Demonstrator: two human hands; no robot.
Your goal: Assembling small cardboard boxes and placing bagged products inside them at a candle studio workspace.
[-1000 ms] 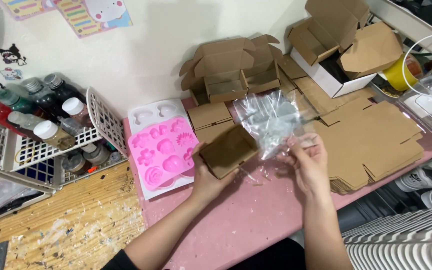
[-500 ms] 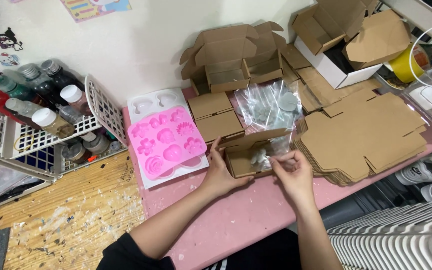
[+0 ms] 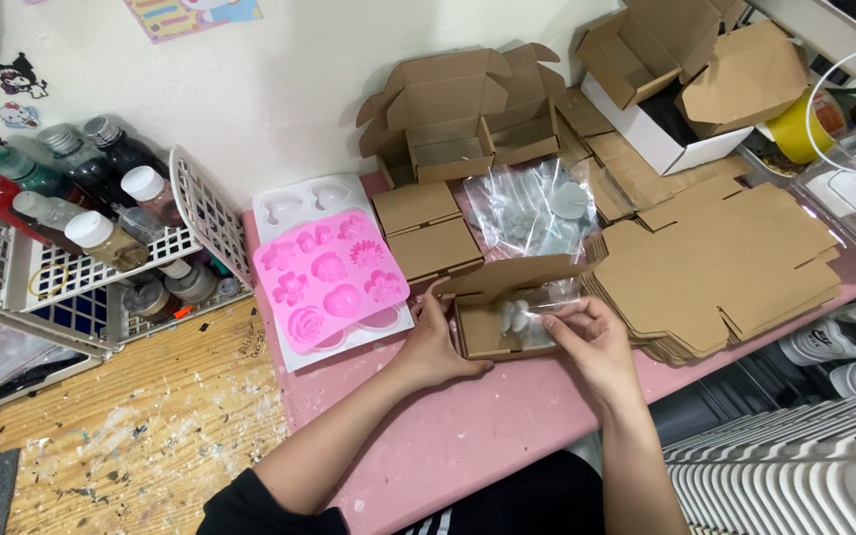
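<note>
From the head view, the left hand (image 3: 435,342) steadies the open cardboard box (image 3: 492,312) on the pink counter (image 3: 468,436), its grip pressed against the box's left wall. The right hand (image 3: 596,342) pinches a small clear bag (image 3: 532,315) inside the box, beside the pink silicone mould (image 3: 329,282).

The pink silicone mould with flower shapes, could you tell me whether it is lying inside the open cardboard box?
No, the pink silicone mould lies on a white mould left of the open cardboard box held by the left hand.
</note>
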